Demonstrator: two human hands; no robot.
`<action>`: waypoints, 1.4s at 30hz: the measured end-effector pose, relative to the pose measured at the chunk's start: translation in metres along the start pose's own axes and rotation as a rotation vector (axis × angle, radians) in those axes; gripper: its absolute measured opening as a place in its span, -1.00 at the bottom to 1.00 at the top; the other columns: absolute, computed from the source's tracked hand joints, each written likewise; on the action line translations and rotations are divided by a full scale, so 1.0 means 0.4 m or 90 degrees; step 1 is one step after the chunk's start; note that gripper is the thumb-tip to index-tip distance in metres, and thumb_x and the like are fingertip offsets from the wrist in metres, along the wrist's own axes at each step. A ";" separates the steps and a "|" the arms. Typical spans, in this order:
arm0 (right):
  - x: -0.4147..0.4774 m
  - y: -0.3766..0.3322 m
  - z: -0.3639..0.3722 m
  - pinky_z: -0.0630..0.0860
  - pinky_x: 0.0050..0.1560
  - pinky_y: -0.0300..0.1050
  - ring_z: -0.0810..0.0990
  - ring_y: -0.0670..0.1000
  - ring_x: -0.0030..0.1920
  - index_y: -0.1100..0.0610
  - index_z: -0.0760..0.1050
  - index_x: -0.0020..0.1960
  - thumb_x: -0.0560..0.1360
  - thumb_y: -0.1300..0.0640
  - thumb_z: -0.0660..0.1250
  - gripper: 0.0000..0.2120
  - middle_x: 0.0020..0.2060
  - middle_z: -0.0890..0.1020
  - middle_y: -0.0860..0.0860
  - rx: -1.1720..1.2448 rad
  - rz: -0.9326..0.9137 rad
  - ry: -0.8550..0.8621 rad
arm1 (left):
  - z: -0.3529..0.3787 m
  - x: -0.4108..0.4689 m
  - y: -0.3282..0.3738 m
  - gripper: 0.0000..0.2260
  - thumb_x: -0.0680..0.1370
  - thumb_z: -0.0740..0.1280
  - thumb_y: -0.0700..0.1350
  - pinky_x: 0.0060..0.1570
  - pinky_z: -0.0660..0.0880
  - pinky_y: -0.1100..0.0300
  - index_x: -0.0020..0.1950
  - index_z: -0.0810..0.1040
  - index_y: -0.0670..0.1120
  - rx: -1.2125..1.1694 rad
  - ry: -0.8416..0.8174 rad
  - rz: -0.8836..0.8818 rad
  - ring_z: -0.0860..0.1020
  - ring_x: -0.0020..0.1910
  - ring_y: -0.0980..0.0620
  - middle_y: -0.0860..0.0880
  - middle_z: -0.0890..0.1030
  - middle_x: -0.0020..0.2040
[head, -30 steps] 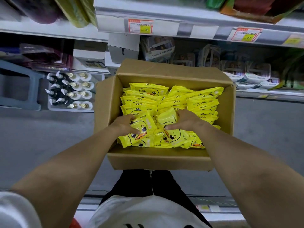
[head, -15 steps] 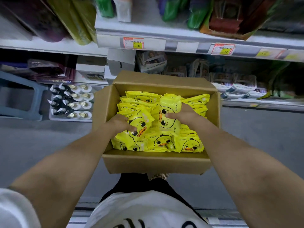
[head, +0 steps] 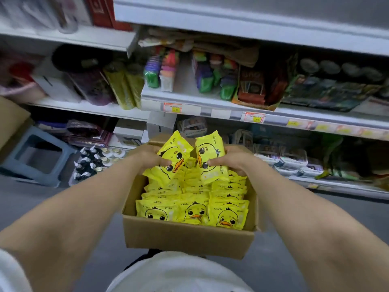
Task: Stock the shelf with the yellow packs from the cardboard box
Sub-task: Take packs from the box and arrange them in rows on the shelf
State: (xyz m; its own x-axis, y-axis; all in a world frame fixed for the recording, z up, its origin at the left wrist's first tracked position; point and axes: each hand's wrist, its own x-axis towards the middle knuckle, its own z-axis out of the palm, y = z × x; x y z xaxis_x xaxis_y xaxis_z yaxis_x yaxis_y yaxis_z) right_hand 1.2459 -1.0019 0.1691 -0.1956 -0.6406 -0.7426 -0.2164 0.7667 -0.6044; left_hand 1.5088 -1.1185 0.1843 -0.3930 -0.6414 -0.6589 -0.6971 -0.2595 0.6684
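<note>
Yellow packs (head: 172, 158) now ride clear of the cardboard box (head: 187, 239): left hand (head: 147, 158) and right hand (head: 231, 162) each grip one, raised toward twelve o'clock, ready for the shelf (head: 219, 112); many more remain boxed.

The far wall of the cardboard box (head: 189, 234) is hidden behind the yellow pack (head: 173, 157) gripped by the left hand (head: 145, 158) and the second yellow pack (head: 210, 159) gripped by the right hand (head: 231, 160). Most of each hand's fingers are concealed behind its pack. Of the stacked packs (head: 193, 211) only the top layer is seen, and the small print on them cannot be read. What the box rests on is covered by the box itself and a white shirt (head: 179, 275). The figures on the price tags (head: 173, 107) are too small to be made out. The goods on the middle shelf (head: 197, 102) are smeared by blur, and a brown carton (head: 10, 121) is cut off by the left edge.
</note>
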 end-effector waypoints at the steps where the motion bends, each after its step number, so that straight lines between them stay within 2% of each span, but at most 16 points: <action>1: -0.015 -0.011 -0.020 0.55 0.21 0.16 0.69 0.09 0.05 -0.01 0.63 0.05 -0.14 -0.20 0.71 -0.20 -0.03 0.73 -0.03 -0.027 -0.023 0.020 | -0.005 -0.014 0.018 -0.81 0.44 0.51 -0.22 0.04 0.50 0.12 0.01 0.63 -0.06 0.015 0.016 0.020 0.61 -0.06 -0.02 0.00 0.67 -0.11; 4: -0.130 -0.090 -0.069 0.60 0.12 0.09 0.70 0.09 -0.02 0.04 0.65 -0.04 0.18 0.11 0.66 -0.61 -0.13 0.73 -0.01 -0.107 -0.073 0.071 | -0.029 -0.054 0.079 -0.87 0.44 0.52 -0.21 -0.08 0.48 0.17 -0.07 0.63 -0.09 0.055 0.069 0.059 0.60 -0.18 0.00 0.00 0.65 -0.20; 7: -0.188 -0.153 -0.128 0.61 0.04 0.01 0.68 0.07 -0.04 0.07 0.62 0.01 0.25 0.26 0.61 -0.63 -0.11 0.72 0.02 -0.171 -0.119 0.070 | -0.075 -0.092 0.145 -0.89 0.42 0.54 -0.12 -0.15 0.51 0.19 -0.12 0.65 -0.04 0.113 0.119 0.084 0.63 -0.14 -0.01 -0.03 0.68 -0.15; 10: -0.212 -0.223 -0.171 0.61 0.10 0.07 0.68 0.06 -0.03 0.02 0.64 0.02 0.23 0.19 0.63 -0.60 -0.07 0.72 -0.02 -0.273 -0.183 0.081 | -0.126 -0.136 0.212 -0.74 0.40 0.55 -0.04 -0.01 0.54 0.11 0.02 0.67 -0.12 0.162 0.174 0.103 0.63 -0.06 -0.06 -0.08 0.68 -0.05; 13: -0.243 -0.295 -0.203 0.62 0.10 0.09 0.69 0.04 -0.04 0.03 0.66 0.00 0.24 0.18 0.64 -0.64 -0.08 0.73 -0.02 -0.321 -0.245 0.110 | -0.176 -0.168 0.276 -0.69 0.39 0.56 -0.05 -0.05 0.50 0.14 0.03 0.65 -0.18 0.158 0.209 0.122 0.62 -0.07 -0.09 -0.10 0.66 -0.07; 16: -0.272 -0.366 -0.230 0.58 0.14 0.10 0.68 0.04 -0.03 0.05 0.64 -0.03 0.26 0.13 0.63 -0.68 -0.10 0.72 -0.03 -0.354 -0.314 0.149 | -0.230 -0.192 0.349 -0.68 0.38 0.57 -0.09 0.01 0.59 0.04 0.04 0.63 -0.19 0.166 0.227 0.150 0.64 -0.06 -0.13 -0.15 0.68 -0.03; 18: -0.286 -0.409 -0.245 0.53 0.20 0.08 0.64 0.04 0.03 0.03 0.62 0.06 0.28 0.07 0.63 -0.62 -0.01 0.69 -0.05 -0.371 -0.348 0.182 | -0.267 -0.205 0.405 -0.76 0.41 0.55 -0.12 -0.22 0.62 0.15 -0.01 0.61 -0.17 0.178 0.222 0.170 0.65 -0.19 -0.08 -0.14 0.68 -0.12; 19: -0.291 -0.427 -0.252 0.50 0.23 0.06 0.60 0.04 0.07 0.02 0.59 0.14 0.29 0.04 0.63 -0.54 0.06 0.65 -0.06 -0.372 -0.362 0.200 | -0.286 -0.210 0.433 -0.79 0.42 0.54 -0.13 -0.37 0.56 0.24 -0.01 0.61 -0.15 0.196 0.225 0.178 0.62 -0.26 -0.02 -0.09 0.66 -0.18; 20: -0.295 -0.444 -0.261 0.48 0.25 0.04 0.57 0.03 0.11 0.02 0.56 0.19 0.28 0.02 0.63 -0.48 0.11 0.62 -0.05 -0.367 -0.374 0.220 | -0.305 -0.213 0.462 -0.78 0.42 0.53 -0.13 -0.40 0.50 0.27 0.00 0.61 -0.14 0.222 0.234 0.190 0.60 -0.29 0.02 -0.05 0.64 -0.21; 25: -0.304 -0.519 -0.309 0.48 0.26 0.04 0.57 -0.01 0.13 -0.05 0.57 0.03 0.28 0.01 0.63 -0.62 0.08 0.64 -0.10 -0.306 -0.422 0.222 | -0.411 -0.176 0.598 -0.66 0.33 0.60 -0.11 -0.02 0.56 0.11 0.06 0.65 -0.11 0.294 0.261 0.239 0.63 -0.05 -0.10 -0.10 0.66 -0.05; 29: -0.301 -0.599 -0.346 0.60 0.09 0.10 0.68 0.01 -0.08 -0.04 0.66 -0.04 0.27 -0.01 0.64 -0.70 -0.15 0.72 -0.11 -0.292 -0.439 0.239 | -0.501 -0.123 0.708 -0.64 0.33 0.60 -0.10 -0.05 0.53 0.13 0.08 0.64 -0.11 0.308 0.247 0.261 0.62 -0.01 -0.09 -0.06 0.65 -0.05; 31: -0.302 -0.645 -0.359 0.61 0.04 0.05 0.69 0.03 -0.11 0.00 0.68 -0.04 0.29 0.00 0.63 -0.72 -0.18 0.73 -0.07 -0.281 -0.442 0.263 | -0.545 -0.086 0.758 -0.48 0.31 0.61 -0.07 0.08 0.51 0.09 0.24 0.59 -0.06 0.330 0.237 0.264 0.57 0.13 -0.10 -0.04 0.62 0.10; 34: -0.301 -0.714 -0.373 0.57 0.03 -0.10 0.69 -0.02 -0.09 0.00 0.68 -0.04 0.30 0.02 0.62 -0.73 -0.18 0.73 -0.08 -0.265 -0.464 0.290 | -0.599 -0.025 0.827 -0.24 0.33 0.59 0.02 0.39 0.33 -0.02 0.47 0.39 -0.06 0.405 0.240 0.262 0.39 0.40 -0.13 -0.07 0.42 0.43; 36: -0.291 -0.756 -0.382 0.56 0.03 -0.17 0.68 -0.06 -0.09 -0.01 0.67 -0.03 0.30 0.06 0.63 -0.73 -0.17 0.72 -0.11 -0.231 -0.473 0.292 | -0.629 0.012 0.867 -0.23 0.37 0.56 0.07 0.41 0.29 0.00 0.50 0.33 -0.02 0.450 0.241 0.257 0.31 0.46 -0.13 -0.07 0.32 0.50; 39: -0.259 -0.807 -0.393 0.60 0.08 0.00 0.69 -0.05 -0.10 -0.04 0.66 -0.05 0.27 0.06 0.64 -0.71 -0.17 0.72 -0.12 -0.206 -0.467 0.306 | -0.655 0.059 0.911 -0.28 0.44 0.48 0.13 0.42 0.26 0.04 0.52 0.29 -0.01 0.549 0.210 0.248 0.27 0.48 -0.08 -0.02 0.28 0.52; 42: -0.223 -0.844 -0.406 0.60 0.10 0.02 0.69 -0.09 -0.10 -0.02 0.65 -0.03 0.23 -0.02 0.65 -0.65 -0.16 0.72 -0.13 -0.230 -0.455 0.334 | -0.678 0.111 0.949 -0.28 0.46 0.44 0.18 0.36 0.32 0.07 0.53 0.28 -0.02 0.644 0.200 0.267 0.32 0.44 -0.07 -0.01 0.33 0.49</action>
State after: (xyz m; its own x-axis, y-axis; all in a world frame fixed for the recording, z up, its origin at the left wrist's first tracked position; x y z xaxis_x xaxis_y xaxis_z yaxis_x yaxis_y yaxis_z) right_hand 1.1809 -1.2107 0.4862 -0.2872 -0.9568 0.0448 -0.7159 0.1834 -0.6737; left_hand 1.3892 -1.4412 0.5025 -0.6410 -0.7298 -0.2377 -0.7660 0.6280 0.1372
